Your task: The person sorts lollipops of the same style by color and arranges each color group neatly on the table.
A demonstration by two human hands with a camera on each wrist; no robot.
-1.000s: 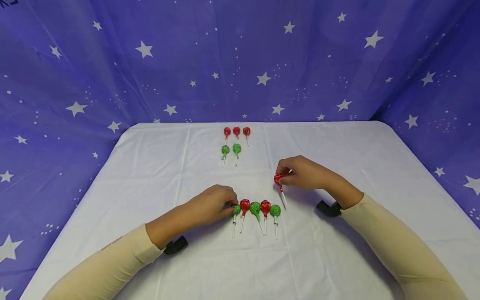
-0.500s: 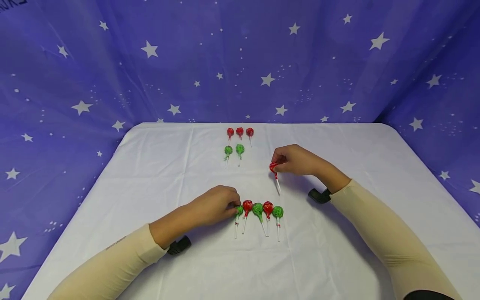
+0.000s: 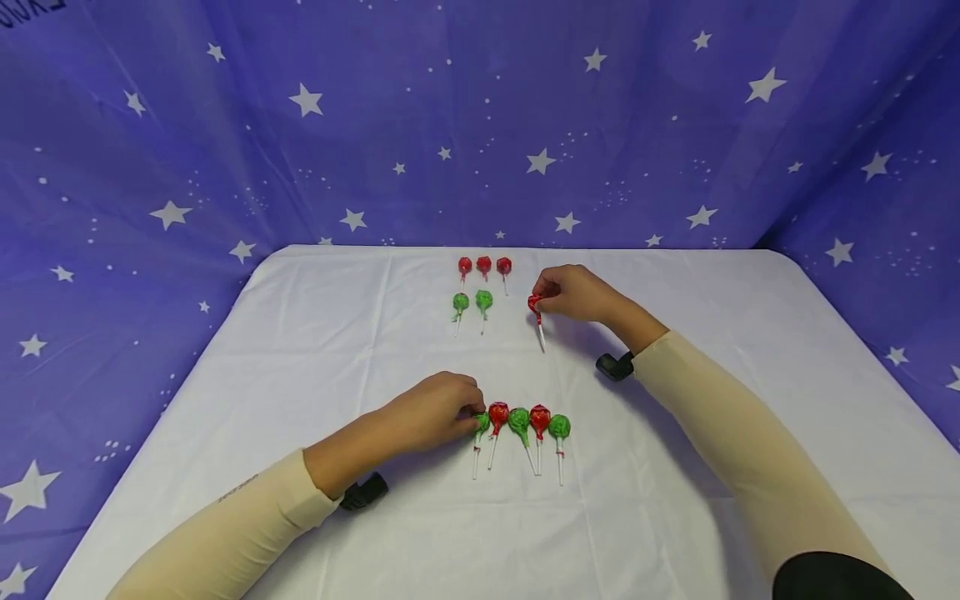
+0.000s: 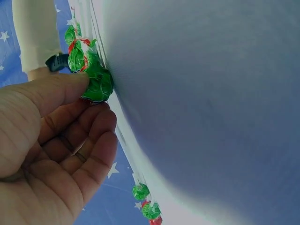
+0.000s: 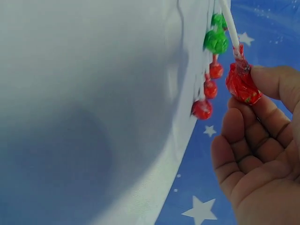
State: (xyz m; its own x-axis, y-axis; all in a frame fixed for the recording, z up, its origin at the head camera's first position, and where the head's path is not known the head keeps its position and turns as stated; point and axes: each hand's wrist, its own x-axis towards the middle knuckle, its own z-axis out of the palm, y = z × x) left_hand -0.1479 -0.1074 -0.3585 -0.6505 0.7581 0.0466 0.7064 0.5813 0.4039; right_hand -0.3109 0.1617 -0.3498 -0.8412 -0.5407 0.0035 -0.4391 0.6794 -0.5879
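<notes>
Between thumb and fingers, my right hand (image 3: 573,293) pinches a red lollipop (image 5: 242,84) by its wrapped head. Its white stick slants toward the near side in the head view. My left hand (image 3: 435,408) pinches the head of a green lollipop (image 4: 100,85), the leftmost in the near row. To its right lie a red lollipop (image 3: 498,415), a green lollipop (image 3: 519,422), another red lollipop (image 3: 540,418) and a green lollipop (image 3: 559,427), sticks toward me. My left fingers partly cover the pinched green head in the head view.
Farther back on the white-covered table (image 3: 337,333) are three red lollipops (image 3: 483,265) in a row. Two green lollipops (image 3: 483,300) lie just in front of them, left of my right hand. A purple star-patterned curtain (image 3: 420,100) hangs behind the table's far edge.
My right hand has carried the red lollipop away from me and slightly left, toward the level of the two far green ones. The left hand keeps its place at the near row.
</notes>
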